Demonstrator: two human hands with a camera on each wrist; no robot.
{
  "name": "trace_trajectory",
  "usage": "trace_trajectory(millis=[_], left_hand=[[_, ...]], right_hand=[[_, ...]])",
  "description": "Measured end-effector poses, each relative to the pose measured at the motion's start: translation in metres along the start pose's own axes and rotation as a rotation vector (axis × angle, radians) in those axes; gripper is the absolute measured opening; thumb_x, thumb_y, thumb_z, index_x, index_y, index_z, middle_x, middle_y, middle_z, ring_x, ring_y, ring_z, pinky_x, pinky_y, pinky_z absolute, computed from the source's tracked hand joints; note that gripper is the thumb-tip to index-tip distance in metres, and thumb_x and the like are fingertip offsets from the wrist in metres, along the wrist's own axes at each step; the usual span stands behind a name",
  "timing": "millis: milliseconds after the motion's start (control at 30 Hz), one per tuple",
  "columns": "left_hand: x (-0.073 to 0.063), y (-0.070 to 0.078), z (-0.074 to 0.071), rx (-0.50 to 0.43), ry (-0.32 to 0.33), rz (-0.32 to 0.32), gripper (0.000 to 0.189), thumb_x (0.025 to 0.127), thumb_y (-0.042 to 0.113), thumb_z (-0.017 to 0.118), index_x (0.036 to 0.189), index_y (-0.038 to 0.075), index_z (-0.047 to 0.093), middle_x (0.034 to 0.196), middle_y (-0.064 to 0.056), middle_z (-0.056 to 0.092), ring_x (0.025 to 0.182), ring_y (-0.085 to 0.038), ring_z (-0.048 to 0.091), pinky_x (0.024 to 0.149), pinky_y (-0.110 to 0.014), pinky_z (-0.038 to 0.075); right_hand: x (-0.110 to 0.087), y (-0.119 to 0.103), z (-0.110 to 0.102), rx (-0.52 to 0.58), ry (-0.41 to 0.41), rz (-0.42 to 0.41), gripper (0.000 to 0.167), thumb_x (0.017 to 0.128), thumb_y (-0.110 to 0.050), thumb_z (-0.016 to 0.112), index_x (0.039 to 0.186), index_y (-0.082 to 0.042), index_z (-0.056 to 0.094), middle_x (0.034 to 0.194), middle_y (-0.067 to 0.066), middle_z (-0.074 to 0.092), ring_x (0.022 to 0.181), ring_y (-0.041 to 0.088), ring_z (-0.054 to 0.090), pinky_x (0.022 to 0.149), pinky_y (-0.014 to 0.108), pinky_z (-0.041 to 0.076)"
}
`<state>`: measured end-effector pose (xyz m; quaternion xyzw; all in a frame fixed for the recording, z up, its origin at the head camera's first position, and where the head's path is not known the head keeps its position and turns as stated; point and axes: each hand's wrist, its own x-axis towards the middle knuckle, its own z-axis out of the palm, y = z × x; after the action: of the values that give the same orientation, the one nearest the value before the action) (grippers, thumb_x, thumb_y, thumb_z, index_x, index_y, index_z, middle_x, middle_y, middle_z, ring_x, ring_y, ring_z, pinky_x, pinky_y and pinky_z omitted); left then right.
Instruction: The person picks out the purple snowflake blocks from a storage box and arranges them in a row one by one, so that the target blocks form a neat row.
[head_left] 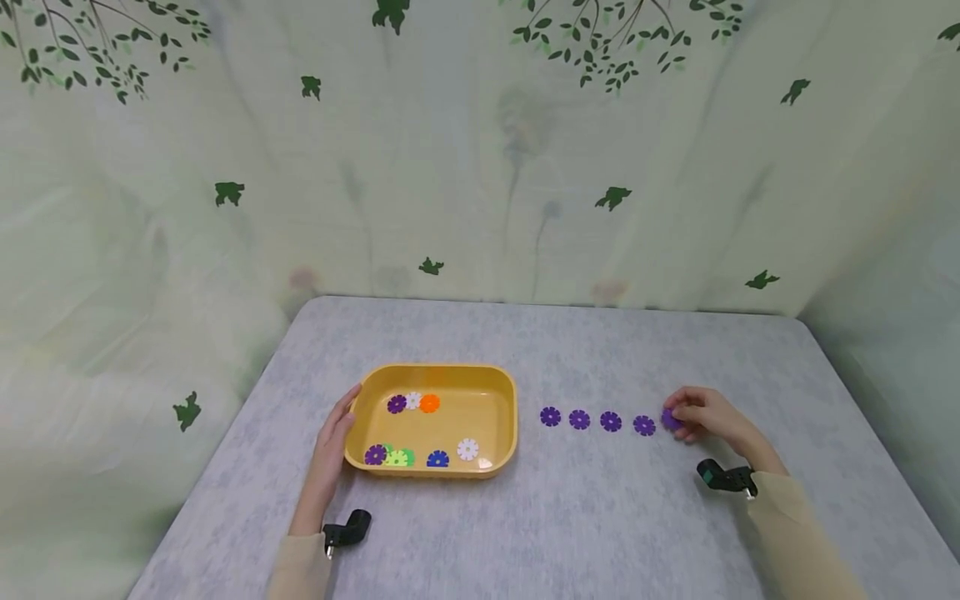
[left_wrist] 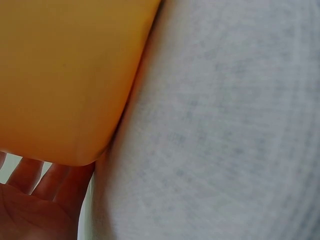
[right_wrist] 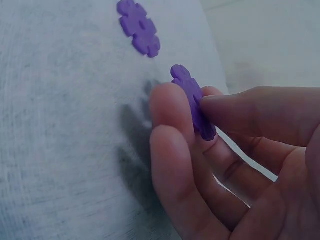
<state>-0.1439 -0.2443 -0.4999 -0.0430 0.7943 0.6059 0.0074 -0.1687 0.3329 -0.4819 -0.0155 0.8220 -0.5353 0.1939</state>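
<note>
My right hand (head_left: 708,417) pinches a purple flower-shaped disc (right_wrist: 195,102) between thumb and fingers, holding it tilted close over the table. To its left, several purple flower discs (head_left: 611,421) lie flat in a row; the nearest one (right_wrist: 140,27) shows in the right wrist view. My left hand (head_left: 330,442) rests with extended fingers (left_wrist: 27,175) along the outer left wall of a yellow tray (head_left: 491,417). In the tray lie several loose flower discs, among them an orange disc (head_left: 430,403), a white disc (head_left: 468,449), a blue disc (head_left: 438,458) and light green ones.
A grey mottled cloth (head_left: 600,525) covers the table. Behind it hangs a pale curtain (head_left: 465,167) printed with leaves and birds. Each wrist wears a small black camera, the left camera (head_left: 348,527) near the tray's front left corner and the right camera (head_left: 726,476) below the row's end.
</note>
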Motion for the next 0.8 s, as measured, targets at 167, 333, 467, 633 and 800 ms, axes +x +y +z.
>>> trace_trajectory(millis=[167,333,467,633,800], left_hand=[[0.000,0.000,0.000,-0.013,0.001,0.004,0.050,0.103,0.045,0.032,0.150,0.029,0.031,0.155,0.003,0.025,0.143,-0.022,0.018,0.113,-0.050,0.018],[0.000,-0.001,0.000,-0.018,0.002,-0.001,0.050,0.103,0.045,0.032,0.150,0.029,0.031,0.155,0.004,0.025,0.142,-0.020,0.019,0.113,-0.048,0.018],[0.000,0.002,0.001,-0.021,-0.001,-0.010,0.051,0.103,0.045,0.033,0.151,0.028,0.031,0.156,0.004,0.025,0.142,-0.020,0.018,0.113,-0.048,0.018],[-0.001,0.005,0.000,-0.031,-0.013,-0.001,0.049,0.105,0.038,0.032,0.151,0.024,0.030,0.156,0.001,0.025,0.142,-0.021,0.018,0.114,-0.046,0.018],[0.001,0.006,0.000,-0.046,-0.020,0.004,0.046,0.106,0.027,0.031,0.151,0.018,0.029,0.156,-0.002,0.025,0.143,-0.023,0.017,0.114,-0.046,0.016]], right_hand=[[-0.002,0.003,0.003,-0.049,0.038,0.044,0.021,0.097,-0.005,0.049,0.111,0.009,0.054,0.086,0.010,0.059,0.067,0.021,0.061,0.058,0.031,0.055],[-0.005,0.001,0.004,-0.109,0.046,0.042,0.019,0.094,-0.006,0.052,0.107,0.007,0.057,0.086,0.011,0.059,0.066,0.022,0.060,0.056,0.032,0.054],[-0.007,0.000,0.004,-0.161,0.055,0.054,0.017,0.093,-0.006,0.054,0.104,0.005,0.059,0.086,0.010,0.058,0.064,0.021,0.058,0.055,0.032,0.053],[-0.005,-0.001,0.001,-0.203,0.059,0.045,0.016,0.093,-0.007,0.054,0.103,0.004,0.061,0.087,0.010,0.057,0.061,0.019,0.055,0.053,0.031,0.051],[-0.002,-0.012,0.002,-0.160,0.059,-0.034,0.026,0.096,-0.017,0.056,0.109,0.005,0.060,0.096,0.016,0.056,0.063,0.021,0.055,0.057,0.029,0.051]])
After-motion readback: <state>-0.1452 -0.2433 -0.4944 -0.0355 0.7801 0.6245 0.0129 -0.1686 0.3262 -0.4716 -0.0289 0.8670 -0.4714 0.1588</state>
